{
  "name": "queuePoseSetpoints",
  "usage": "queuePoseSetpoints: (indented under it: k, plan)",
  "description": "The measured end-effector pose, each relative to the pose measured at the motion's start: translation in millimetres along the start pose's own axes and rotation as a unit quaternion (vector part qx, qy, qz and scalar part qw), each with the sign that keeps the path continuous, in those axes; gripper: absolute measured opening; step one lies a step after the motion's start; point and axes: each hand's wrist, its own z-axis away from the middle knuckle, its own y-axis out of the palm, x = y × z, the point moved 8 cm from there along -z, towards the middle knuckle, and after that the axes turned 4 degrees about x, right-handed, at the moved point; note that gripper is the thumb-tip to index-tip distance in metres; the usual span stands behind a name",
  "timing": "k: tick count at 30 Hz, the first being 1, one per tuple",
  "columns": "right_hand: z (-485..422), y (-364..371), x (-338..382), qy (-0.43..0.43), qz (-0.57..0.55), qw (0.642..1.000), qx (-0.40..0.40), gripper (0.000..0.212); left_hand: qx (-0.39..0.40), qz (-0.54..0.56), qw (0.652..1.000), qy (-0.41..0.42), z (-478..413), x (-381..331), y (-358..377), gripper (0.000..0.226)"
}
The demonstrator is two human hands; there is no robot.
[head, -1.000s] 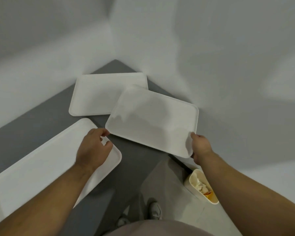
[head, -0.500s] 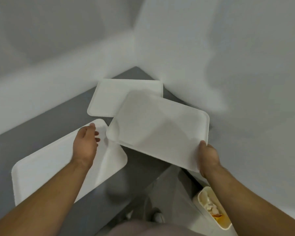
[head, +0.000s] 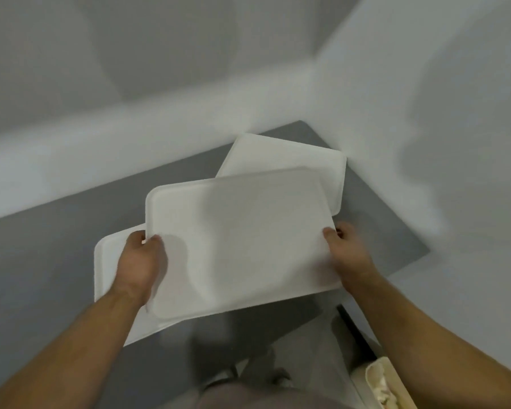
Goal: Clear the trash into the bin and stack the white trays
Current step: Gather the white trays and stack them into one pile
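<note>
I hold a white tray (head: 242,231) in the air over the grey table (head: 56,246). My left hand (head: 142,264) grips its left edge and my right hand (head: 347,249) grips its right edge. Under it on the left lies a second white tray (head: 109,261), mostly hidden by the held tray and my left arm. A third white tray (head: 307,160) rests in the far corner of the table, its near part covered by the held tray. The cream bin (head: 390,385) with trash in it stands on the floor at the bottom right.
White walls close off the table at the back and on the right. The table's near edge runs diagonally toward the bin. My legs and shoes (head: 281,376) show below the table edge.
My left hand went from the lower tray to the left edge of the lifted tray. The tray has swung leftward and now hangs over the lower tray. The view has shifted left.
</note>
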Motion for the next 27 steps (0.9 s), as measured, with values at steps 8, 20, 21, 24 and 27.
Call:
queuePoseSetpoints:
  k: [8, 20, 21, 24, 27]
  plan:
    - [8, 102, 51, -0.062, 0.149, 0.983, 0.088, 0.042, -0.11, -0.054, 0.992, -0.041, -4, 55, -92, 0.007]
    - [24, 171, 58, -0.076, 0.3, 0.946, 0.093, 0.054, -0.07, -0.224, 0.972, -0.014, -40, 98, -145, 0.018]
    - [24, 172, 56, -0.08, 0.314, 0.942, 0.085, 0.05, -0.065, -0.227, 0.972, -0.01, -42, 100, -145, 0.019]
    - [23, 175, 49, -0.078, 0.339, 0.935, 0.067, 0.042, -0.035, -0.227, 0.973, 0.003, -44, 105, -143, 0.022]
    - [22, 171, 44, -0.071, 0.338, 0.938, 0.03, 0.042, 0.002, -0.218, 0.976, 0.011, -46, 109, -139, 0.002]
